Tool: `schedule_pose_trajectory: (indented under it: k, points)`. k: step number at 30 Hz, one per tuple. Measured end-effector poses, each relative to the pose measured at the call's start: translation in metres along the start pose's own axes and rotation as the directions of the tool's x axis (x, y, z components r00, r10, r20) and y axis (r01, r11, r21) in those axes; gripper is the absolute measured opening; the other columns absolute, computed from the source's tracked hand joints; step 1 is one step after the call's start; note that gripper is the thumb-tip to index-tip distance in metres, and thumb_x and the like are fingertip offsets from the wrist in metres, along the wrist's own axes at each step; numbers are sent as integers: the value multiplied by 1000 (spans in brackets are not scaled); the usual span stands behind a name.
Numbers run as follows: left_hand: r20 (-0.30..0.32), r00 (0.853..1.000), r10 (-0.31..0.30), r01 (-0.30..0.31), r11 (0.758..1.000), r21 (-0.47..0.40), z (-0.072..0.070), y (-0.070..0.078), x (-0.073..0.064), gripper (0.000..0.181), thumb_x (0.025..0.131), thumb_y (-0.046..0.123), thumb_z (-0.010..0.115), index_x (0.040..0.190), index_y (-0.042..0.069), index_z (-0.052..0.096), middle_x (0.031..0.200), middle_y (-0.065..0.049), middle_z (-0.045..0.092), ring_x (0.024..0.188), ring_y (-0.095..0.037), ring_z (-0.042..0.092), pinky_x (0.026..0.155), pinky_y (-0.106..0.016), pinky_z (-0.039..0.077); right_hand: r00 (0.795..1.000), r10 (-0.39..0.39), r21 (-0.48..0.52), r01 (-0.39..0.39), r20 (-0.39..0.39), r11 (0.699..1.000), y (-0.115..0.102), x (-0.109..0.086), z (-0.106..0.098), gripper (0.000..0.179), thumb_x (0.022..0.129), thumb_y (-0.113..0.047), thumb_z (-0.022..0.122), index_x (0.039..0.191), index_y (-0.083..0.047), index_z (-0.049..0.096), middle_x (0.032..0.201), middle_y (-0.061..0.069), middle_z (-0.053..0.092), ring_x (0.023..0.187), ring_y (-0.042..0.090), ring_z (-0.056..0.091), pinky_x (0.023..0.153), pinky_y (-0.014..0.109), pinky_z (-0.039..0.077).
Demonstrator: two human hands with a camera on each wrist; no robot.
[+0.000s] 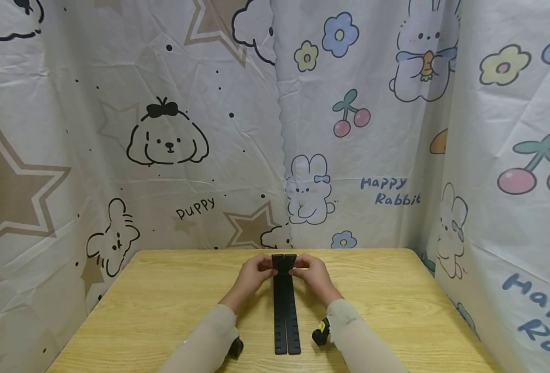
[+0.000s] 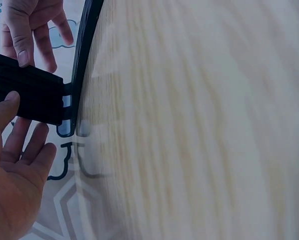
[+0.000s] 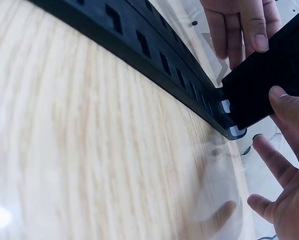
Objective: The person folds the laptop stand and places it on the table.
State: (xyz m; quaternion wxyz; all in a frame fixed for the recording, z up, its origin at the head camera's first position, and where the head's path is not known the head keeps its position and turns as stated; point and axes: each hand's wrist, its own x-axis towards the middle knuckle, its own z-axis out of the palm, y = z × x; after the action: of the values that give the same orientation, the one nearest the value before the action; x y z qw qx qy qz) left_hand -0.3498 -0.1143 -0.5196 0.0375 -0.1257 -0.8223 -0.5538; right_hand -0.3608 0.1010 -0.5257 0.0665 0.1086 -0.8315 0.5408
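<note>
A black hinged plastic piece [image 1: 286, 316] lies lengthwise on the table, its two long notched strips side by side. At its far end a short plate [image 1: 284, 263] stands raised from the strips. My left hand [image 1: 255, 272] pinches the plate's left edge, and my right hand [image 1: 313, 272] pinches the right edge. In the left wrist view the left thumb lies on the face of the plate [image 2: 34, 95], fingers behind it. Slots show along the strips [image 3: 139, 45] in the right wrist view, where small joints link them to the plate. The plate partly hides both hands' fingertips.
The wooden table [image 1: 172, 290] ends just beyond the hands. Behind it and at both sides hangs a printed curtain [image 1: 237, 155]. Small black wrist devices [image 1: 320, 334] sit below the sleeves, near the strips.
</note>
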Motion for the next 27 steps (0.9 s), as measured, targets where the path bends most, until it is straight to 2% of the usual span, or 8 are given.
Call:
schedule_pose_trajectory:
  k: [5, 10, 14, 21, 25, 27]
  points:
    - [6, 1000, 10, -10, 1000, 15, 0, 0, 0, 9, 91, 10, 78, 99, 7, 75, 102, -7, 75, 98, -20, 69, 88, -37, 58, 1000, 14, 9, -14, 24, 1000, 2, 0, 0, 8, 86, -11, 82, 93, -10, 78, 94, 0, 77, 95, 14, 66, 94, 43, 52]
    - [24, 1000, 14, -14, 1000, 11, 0, -2, 0, 9, 92, 10, 77, 99, 6, 74, 102, -10, 74, 98, -22, 69, 87, -35, 58, 999, 32, 32, -33, 36, 999, 1, 0, -1, 5, 86, -9, 82, 89, -9, 77, 91, 1, 76, 90, 15, 63, 89, 35, 51]
    - [45, 999, 4, -4, 1000, -4, -1, -5, 2, 7, 94, 9, 75, 99, 5, 74, 101, -8, 75, 95, -17, 68, 86, -33, 58, 998, 25, 56, -28, 53, 998, 0, 0, -2, 5, 86, -5, 81, 87, -4, 76, 88, 2, 76, 86, 14, 62, 83, 31, 51]
    - [60, 998, 8, -9, 1000, 17, -5, -7, 2, 8, 92, 11, 77, 98, 6, 77, 97, -3, 76, 90, -13, 66, 85, -35, 57, 998, 3, 8, -3, 63, 1000, 0, 1, -4, 6, 84, -5, 82, 83, -5, 76, 92, 1, 76, 89, 14, 62, 84, 32, 50]
    - [78, 997, 1, -1, 1000, 11, -6, -7, 1, 11, 91, 11, 79, 101, 7, 78, 99, -2, 76, 92, -13, 67, 86, -34, 58, 994, 2, -30, 1, 105, 1000, 2, 2, -7, 5, 86, -9, 82, 89, -10, 80, 101, 1, 76, 96, 15, 66, 88, 35, 55]
    - [90, 996, -10, 10, 1000, -5, -7, -8, 1, 12, 90, 12, 79, 102, 10, 79, 101, -1, 76, 94, -12, 68, 86, -32, 58, 992, 3, -39, 2, 130, 999, 3, 2, -9, 9, 87, -10, 82, 95, -13, 81, 103, 0, 76, 98, 15, 68, 88, 34, 57]
